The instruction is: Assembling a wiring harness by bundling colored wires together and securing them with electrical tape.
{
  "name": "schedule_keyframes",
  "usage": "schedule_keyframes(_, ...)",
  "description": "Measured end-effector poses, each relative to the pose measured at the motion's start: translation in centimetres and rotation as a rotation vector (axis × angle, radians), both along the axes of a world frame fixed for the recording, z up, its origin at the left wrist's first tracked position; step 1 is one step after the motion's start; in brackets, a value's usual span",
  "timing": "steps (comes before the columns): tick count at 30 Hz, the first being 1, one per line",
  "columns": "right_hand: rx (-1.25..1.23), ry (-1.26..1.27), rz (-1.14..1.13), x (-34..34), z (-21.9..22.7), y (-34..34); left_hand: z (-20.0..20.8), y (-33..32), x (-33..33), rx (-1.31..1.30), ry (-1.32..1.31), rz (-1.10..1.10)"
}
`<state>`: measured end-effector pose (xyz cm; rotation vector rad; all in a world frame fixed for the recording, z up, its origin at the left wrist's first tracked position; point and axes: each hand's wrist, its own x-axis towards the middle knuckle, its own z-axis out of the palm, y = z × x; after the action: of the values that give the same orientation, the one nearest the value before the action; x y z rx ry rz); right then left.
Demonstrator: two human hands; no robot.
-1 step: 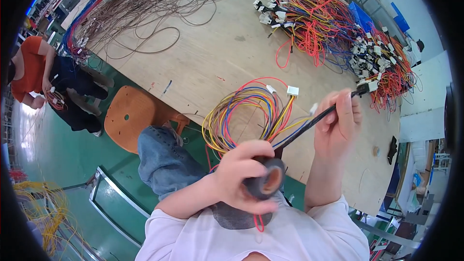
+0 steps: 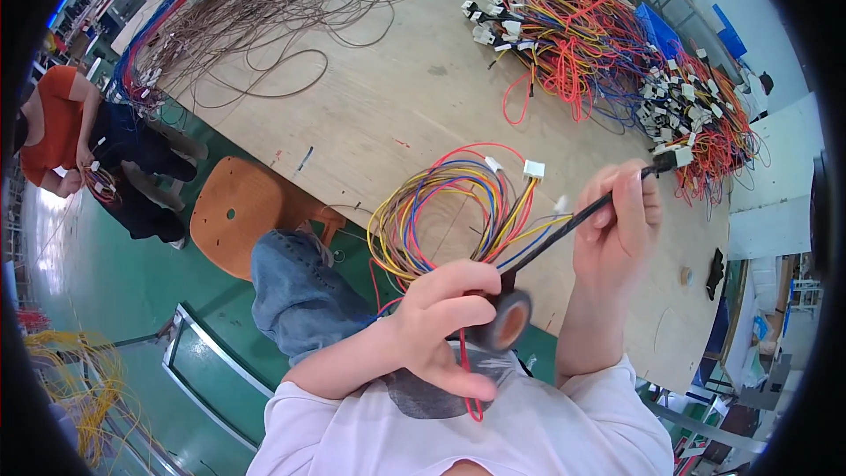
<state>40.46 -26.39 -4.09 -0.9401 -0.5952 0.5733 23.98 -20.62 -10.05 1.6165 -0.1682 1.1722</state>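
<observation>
My right hand (image 2: 619, 211) pinches a wire harness (image 2: 564, 231) wrapped in black tape, tilted up to the right. A black and white connector (image 2: 672, 159) ends it just past my fingertips. At the harness's lower end, my left hand (image 2: 445, 317) has its fingers curled against a roll of black tape (image 2: 507, 324), its thumb held away. The roll hangs close under the harness; how firmly it is gripped is partly hidden. Coiled coloured wires (image 2: 414, 211) lie on the table beyond my left hand, with a white connector (image 2: 534, 168) at their edge. A red wire loop (image 2: 474, 407) dangles below that hand.
Heaped harnesses (image 2: 573, 44) cover the table's (image 2: 379, 115) far right. Long brown wires (image 2: 291, 0) spread over its far left. An orange stool (image 2: 233, 211) stands at the left edge. Beyond it is a person in orange (image 2: 66, 123) holding wires. A metal frame (image 2: 211, 353) stands lower left.
The tape roll has shifted slightly right and turned, and my left fingers now lie in front of it. My left thumb has moved down and away. My right hand stays nearly still.
</observation>
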Motion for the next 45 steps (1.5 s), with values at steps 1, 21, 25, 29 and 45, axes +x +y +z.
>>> schedule_keyframes(1,0.023,-0.103,0.015,0.1,0.5,0.2,-0.8,0.2,0.1,-0.051,0.026,-0.048)
schedule_keyframes(21,-0.429,-0.647,0.102,-0.3,-1.9,-1.6,-0.4,0.2,1.1,-0.289,0.462,0.059)
schedule_keyframes(25,-0.411,-0.807,0.151,-0.2,-2.1,-1.7,0.5,0.4,0.9,-0.288,0.536,-0.002)
schedule_keyframes(29,-0.345,-1.011,0.252,-0.4,-1.8,-1.6,-0.4,1.0,2.0,-0.551,0.602,-0.12)
schedule_keyframes(45,-0.225,-0.23,0.154,-2.8,-0.7,-0.7,0.4,1.5,-0.2,-0.223,-0.049,-0.151)
